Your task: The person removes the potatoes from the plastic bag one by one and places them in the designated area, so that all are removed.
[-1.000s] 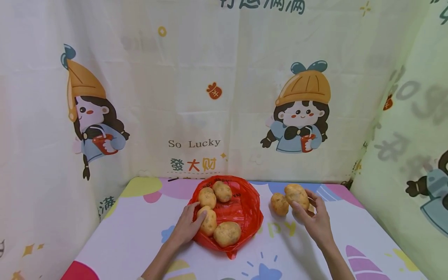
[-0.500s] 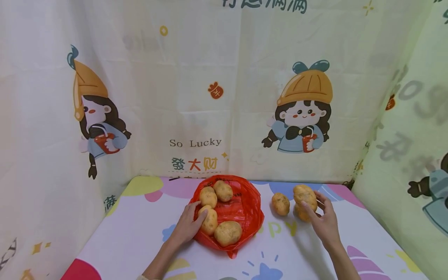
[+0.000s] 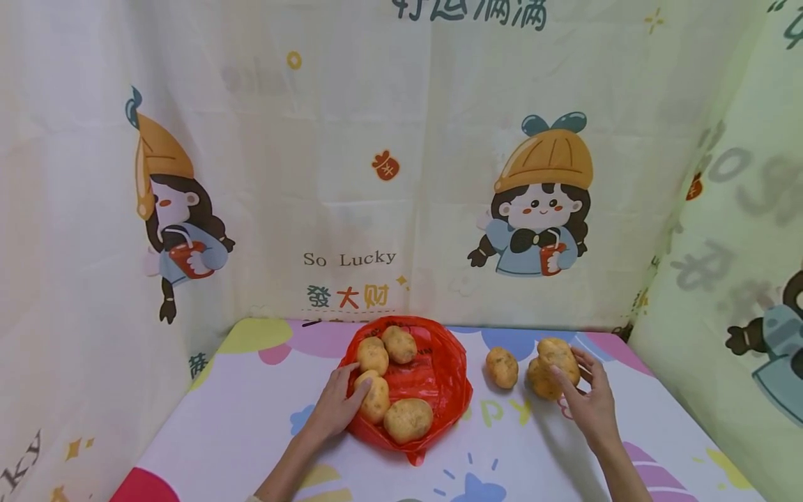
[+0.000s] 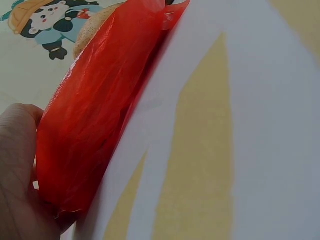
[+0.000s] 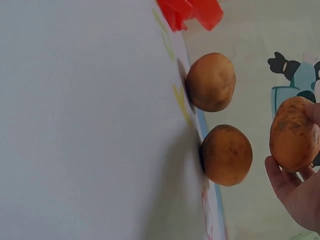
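Note:
In the head view a red plastic bag (image 3: 433,390) lies open, its edge spread round several potatoes, including one large potato (image 3: 408,420) at the front. My left hand (image 3: 335,404) grips the bag's left edge, thumb beside a potato (image 3: 375,399) inside. From the left wrist, the bag's side (image 4: 95,110) hides most of those fingers. My right hand (image 3: 590,404) holds a potato (image 3: 561,357) between thumb and fingers, raised off the table in the right wrist view. Below it sits another potato (image 5: 226,155), partly covered in the head view. A further potato (image 5: 211,82) rests nearer the bag.
The table carries a colourful printed cloth (image 3: 238,418). Behind it and on both sides hang pale printed curtains (image 3: 301,174) with cartoon figures. A small dark strip (image 3: 311,323) shows at the table's back edge.
My right hand has moved to the right with its potato, from beside the left loose potato to over the right one. My left hand and the bag stay put.

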Demonstrator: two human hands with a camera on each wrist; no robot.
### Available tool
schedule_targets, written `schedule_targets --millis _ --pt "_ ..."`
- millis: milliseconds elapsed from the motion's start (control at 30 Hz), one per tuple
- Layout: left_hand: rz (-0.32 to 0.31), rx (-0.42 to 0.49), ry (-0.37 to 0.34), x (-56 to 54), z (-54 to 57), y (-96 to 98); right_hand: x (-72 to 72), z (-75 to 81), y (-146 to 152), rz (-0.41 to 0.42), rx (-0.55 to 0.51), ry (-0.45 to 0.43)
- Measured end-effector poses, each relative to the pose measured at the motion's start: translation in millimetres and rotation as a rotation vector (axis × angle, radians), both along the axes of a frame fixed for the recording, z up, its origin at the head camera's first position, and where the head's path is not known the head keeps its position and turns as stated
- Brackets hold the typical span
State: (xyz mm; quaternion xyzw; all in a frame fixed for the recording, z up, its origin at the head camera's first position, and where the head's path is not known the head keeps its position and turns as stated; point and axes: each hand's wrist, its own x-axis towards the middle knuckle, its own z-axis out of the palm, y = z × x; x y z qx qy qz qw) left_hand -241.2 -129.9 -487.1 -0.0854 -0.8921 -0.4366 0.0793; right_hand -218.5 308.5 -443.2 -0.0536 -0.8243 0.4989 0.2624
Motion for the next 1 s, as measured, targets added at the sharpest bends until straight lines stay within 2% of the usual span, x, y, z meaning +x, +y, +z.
schedule_targets --millis 433,767,1000 --pt "0.005 0.002 -0.018 -0.1 1.3 -1.2 -1.2 -9.7 23.1 -0.063 -0.017 -0.007" --pt "0.004 0.006 -0.036 0.0 0.7 -0.3 -4.8 -18.2 42.7 -0.124 -0.031 -0.109" --pt "0.005 0.008 -0.037 0.1 0.6 0.5 -7.7 -20.0 50.2 -0.096 -0.001 -0.107"
